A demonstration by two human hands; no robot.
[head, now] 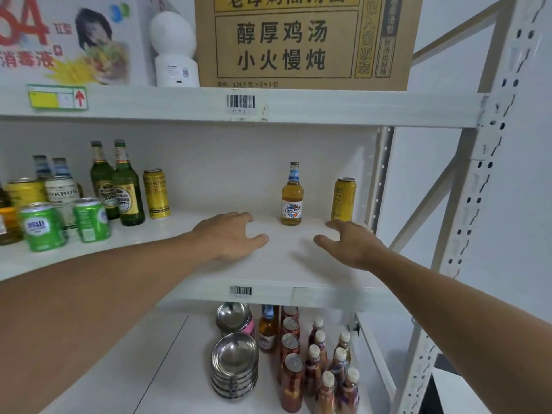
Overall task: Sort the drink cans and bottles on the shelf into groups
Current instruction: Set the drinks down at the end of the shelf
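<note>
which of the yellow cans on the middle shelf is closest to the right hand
The yellow can standing alone at the shelf's far right, just behind the right hand. The other yellow cans stand far left among the green bottles.

The white middle shelf (277, 264) is carrying a crowded group at its left end: two green cans (41, 227) in front, a white can (61, 191) and a yellow can (24, 191) behind them, two green bottles (118, 186), and a tall yellow can (156, 194) just beside those. Toward the right end an amber bottle (292, 195) and another yellow can (343, 200) are standing upright, apart from each other. Both of the person's hands, left (233, 236) and right (351, 245), are lying flat on the bare stretch in front.
</note>
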